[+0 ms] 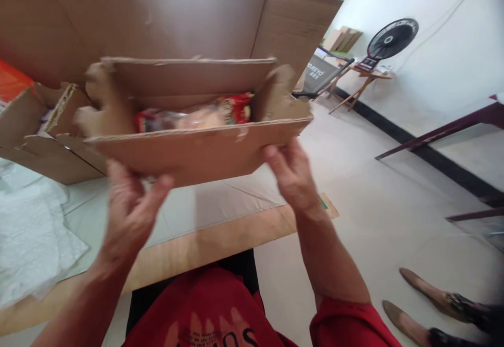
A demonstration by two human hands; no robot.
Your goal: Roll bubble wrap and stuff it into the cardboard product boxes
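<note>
An open cardboard box (205, 150) is held up in front of me, lifted above the table and tilted a little toward me. My left hand (132, 205) grips its lower left part, thumb on the front wall and fingers beneath. My right hand (289, 174) holds the lower right corner, thumb on the front, with its other fingers mostly hidden behind the box. Inside lie packaged goods (205, 116) in clear and red wrapping, blurred and partly covered by the front wall. Behind the box rises a tall cardboard panel (197, 16).
More cardboard boxes (59, 153) stand at the left of the table (220, 237). Bubble wrap (35, 237) lies on the near left. A black fan (394, 40) sits on a wooden stool (366, 79) by the wall. Another person's feet (417, 310) show at lower right.
</note>
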